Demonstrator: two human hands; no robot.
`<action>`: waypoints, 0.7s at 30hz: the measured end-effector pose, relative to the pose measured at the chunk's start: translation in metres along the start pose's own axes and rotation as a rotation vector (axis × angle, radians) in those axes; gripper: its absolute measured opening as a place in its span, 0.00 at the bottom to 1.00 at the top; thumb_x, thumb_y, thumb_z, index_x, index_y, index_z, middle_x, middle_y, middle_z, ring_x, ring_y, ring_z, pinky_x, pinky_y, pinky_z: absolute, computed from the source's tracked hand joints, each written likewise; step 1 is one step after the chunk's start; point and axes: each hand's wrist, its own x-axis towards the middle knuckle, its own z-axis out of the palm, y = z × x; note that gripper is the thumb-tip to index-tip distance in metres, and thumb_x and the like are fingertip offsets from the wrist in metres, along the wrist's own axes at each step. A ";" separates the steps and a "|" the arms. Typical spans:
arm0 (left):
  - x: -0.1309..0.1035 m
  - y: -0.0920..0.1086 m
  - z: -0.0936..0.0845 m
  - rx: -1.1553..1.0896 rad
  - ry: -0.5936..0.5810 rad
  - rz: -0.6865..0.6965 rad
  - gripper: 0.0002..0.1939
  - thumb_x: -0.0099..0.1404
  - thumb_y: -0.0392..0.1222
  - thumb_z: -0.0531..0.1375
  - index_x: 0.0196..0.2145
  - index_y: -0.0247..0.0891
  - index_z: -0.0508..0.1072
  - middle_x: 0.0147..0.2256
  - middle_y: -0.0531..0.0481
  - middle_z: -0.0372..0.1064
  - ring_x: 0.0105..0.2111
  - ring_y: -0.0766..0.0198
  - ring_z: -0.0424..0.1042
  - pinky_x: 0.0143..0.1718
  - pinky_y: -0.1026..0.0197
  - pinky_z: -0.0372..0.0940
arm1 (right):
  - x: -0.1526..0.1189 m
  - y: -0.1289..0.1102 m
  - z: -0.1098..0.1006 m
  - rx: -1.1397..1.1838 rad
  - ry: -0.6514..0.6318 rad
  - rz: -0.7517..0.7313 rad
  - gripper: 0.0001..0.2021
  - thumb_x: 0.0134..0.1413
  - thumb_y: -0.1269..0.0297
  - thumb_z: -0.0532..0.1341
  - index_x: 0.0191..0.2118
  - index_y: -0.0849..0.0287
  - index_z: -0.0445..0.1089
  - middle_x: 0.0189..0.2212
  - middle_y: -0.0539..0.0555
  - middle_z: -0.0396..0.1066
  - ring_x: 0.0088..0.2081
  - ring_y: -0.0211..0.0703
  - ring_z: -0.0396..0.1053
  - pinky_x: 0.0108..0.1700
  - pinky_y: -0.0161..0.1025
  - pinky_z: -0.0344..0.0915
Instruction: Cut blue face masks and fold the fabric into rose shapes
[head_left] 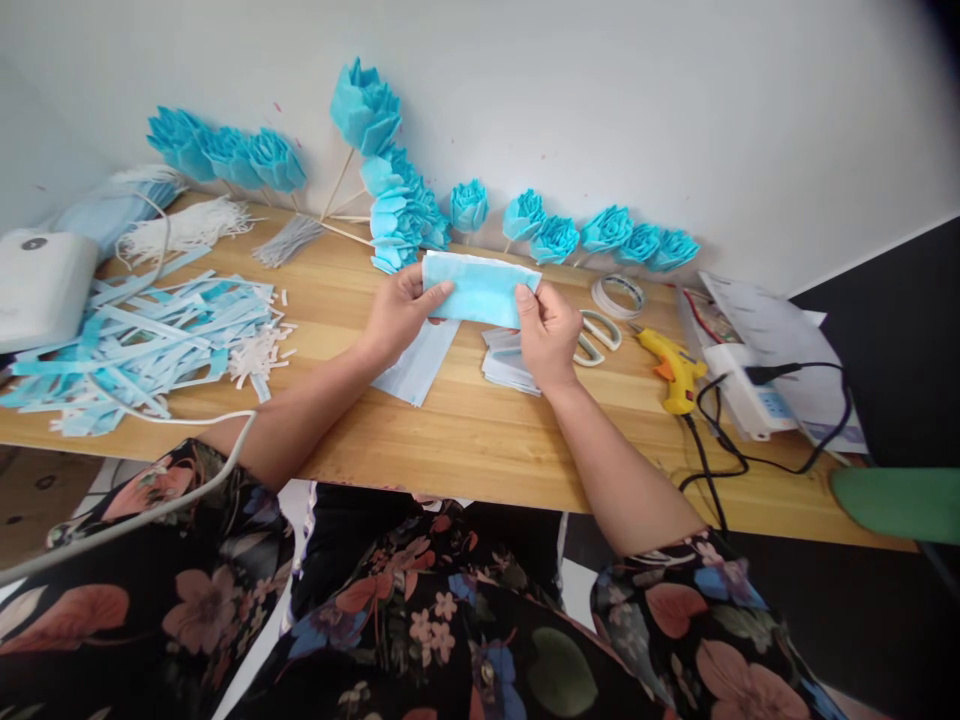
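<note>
Two bare hands, one light-blue rectangular sheet of soft fabric (480, 290) and many finished pieces are seen at a pale wooden bench (465, 445). Of the turquoise layered fabric flowers, three (276, 160) stand at the left, one tall flower (365, 105) rises on a thin wooden stick, and six (555, 240) line the wall to the right; those in the central cluster (396, 220) overlap too closely to count. Lying on the bench are one single pale-blue flat sheet (421, 365), one small stack of pale sheets (510, 368), its number not countable, one pair of pale-handled scissors (616, 335), one white ring-shaped roll (602, 306), one yellow glue gun (679, 375) and one white power strip (750, 395). At the left are one heap of blue and white strips (150, 345), too tangled to count, and one bundle of thin grey wires (289, 238). The light-blue sheet is held above the bench, in front of the flowers, its long edges running side to side; it looks smooth and nearly flat, with a white edge showing along the top. The left hand (401, 312) has its grip pinched on one end, thumb in front; the right hand (551, 330) has its grip pinched likewise on the other.
</note>
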 end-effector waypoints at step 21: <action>-0.004 -0.004 0.003 0.037 -0.086 0.050 0.13 0.58 0.47 0.67 0.34 0.35 0.73 0.25 0.53 0.69 0.24 0.70 0.68 0.25 0.68 0.65 | -0.002 -0.005 0.001 0.047 -0.107 -0.004 0.21 0.62 0.53 0.55 0.21 0.56 0.55 0.17 0.45 0.50 0.22 0.34 0.52 0.26 0.35 0.52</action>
